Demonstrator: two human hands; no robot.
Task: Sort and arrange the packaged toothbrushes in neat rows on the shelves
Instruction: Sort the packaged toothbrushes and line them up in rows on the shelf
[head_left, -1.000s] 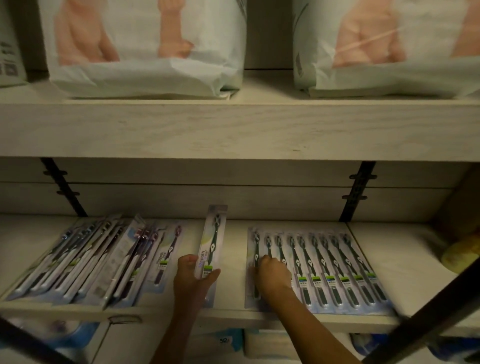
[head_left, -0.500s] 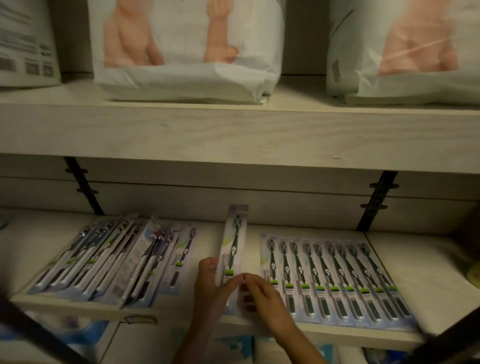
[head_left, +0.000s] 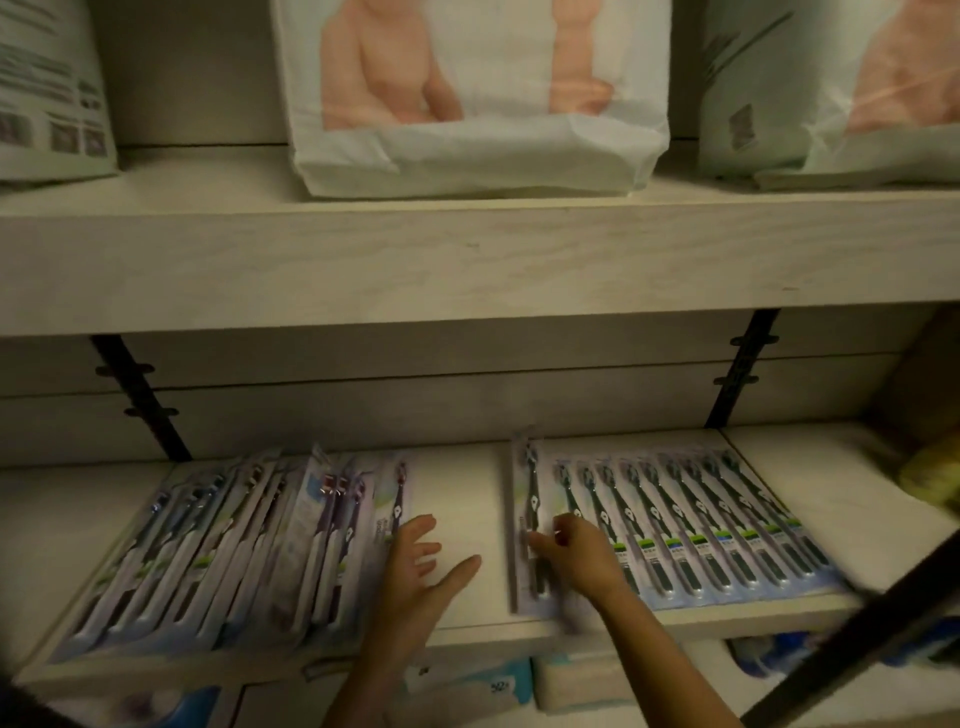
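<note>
Lower shelf (head_left: 467, 488), left part: messy pile of packaged toothbrushes (head_left: 223, 551), overlapping and slanted, dark and red-headed brushes mixed. Just right of the pile, left hand (head_left: 415, 566) hovers palm-down over the bare shelf, fingers (head_left: 418, 525) spread and holding nothing. The fingertips reach the edge of the pile's rightmost pack, but contact can't be told. Right of the gap, right hand (head_left: 579, 558) pinches a single toothbrush pack (head_left: 525, 499) at its lower half between thumb and curled fingers. This pack is tipped up on its long edge at the left end of the neat row (head_left: 717, 525). The row has flat packs side by side, dark brushes, heads to the back, running to the shelf's right part. Blurry yellow object (head_left: 932, 473) at far right. Dark bar (head_left: 857, 644) crosses the lower right corner. Upper shelf (head_left: 467, 260) carries diaper packs (head_left: 467, 104).
</note>
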